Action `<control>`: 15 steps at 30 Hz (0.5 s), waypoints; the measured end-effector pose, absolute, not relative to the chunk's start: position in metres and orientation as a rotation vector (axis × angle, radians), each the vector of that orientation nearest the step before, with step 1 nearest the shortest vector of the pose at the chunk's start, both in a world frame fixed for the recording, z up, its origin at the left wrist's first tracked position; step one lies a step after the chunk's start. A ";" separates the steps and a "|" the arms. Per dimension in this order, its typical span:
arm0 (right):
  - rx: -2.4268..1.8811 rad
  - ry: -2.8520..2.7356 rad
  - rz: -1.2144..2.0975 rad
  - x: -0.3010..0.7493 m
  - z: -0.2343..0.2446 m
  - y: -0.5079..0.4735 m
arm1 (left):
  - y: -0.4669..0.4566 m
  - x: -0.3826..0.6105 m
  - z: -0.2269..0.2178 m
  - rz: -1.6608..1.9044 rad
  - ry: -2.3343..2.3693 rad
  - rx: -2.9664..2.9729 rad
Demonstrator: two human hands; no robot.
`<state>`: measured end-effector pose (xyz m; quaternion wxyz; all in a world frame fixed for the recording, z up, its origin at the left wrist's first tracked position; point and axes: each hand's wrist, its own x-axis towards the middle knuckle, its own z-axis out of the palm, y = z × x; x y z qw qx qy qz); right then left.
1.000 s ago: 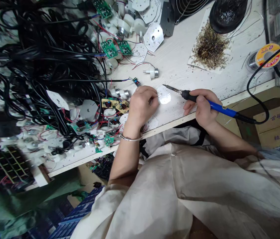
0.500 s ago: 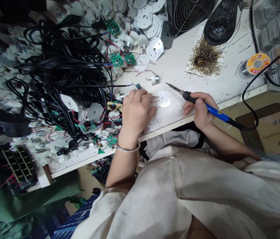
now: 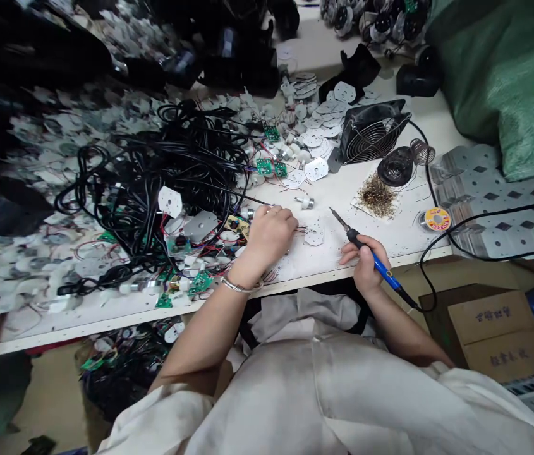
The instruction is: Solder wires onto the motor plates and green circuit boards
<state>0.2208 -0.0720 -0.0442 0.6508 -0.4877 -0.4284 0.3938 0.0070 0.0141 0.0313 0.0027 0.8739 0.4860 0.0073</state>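
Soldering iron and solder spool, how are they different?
The soldering iron is long and thin; the solder spool is short and round. The iron is blue and black; the spool shows yellow and red. The right hand holds the iron; the spool sits on the table. Both are colourful.

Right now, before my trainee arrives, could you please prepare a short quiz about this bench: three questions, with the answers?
1. Which hand holds the iron?
2. True or false: the bracelet is on the right wrist.
3. In this picture, which thing lies between the fan and the solder?
A. the black dish
B. the cardboard box
C. the green bag

Key:
1. The right hand.
2. False; it is on the left wrist.
3. A.
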 end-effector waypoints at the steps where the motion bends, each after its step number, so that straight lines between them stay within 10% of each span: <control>1: -1.103 -0.972 0.886 0.221 -0.044 -0.072 | 0.010 0.001 0.033 0.179 1.527 2.731; 11: -1.127 -1.008 0.863 0.221 -0.042 -0.074 | 0.009 -0.077 0.069 1.951 1.681 1.457; 15: -1.146 -1.025 0.844 0.221 -0.042 -0.074 | 0.019 -0.110 0.063 1.880 2.143 1.111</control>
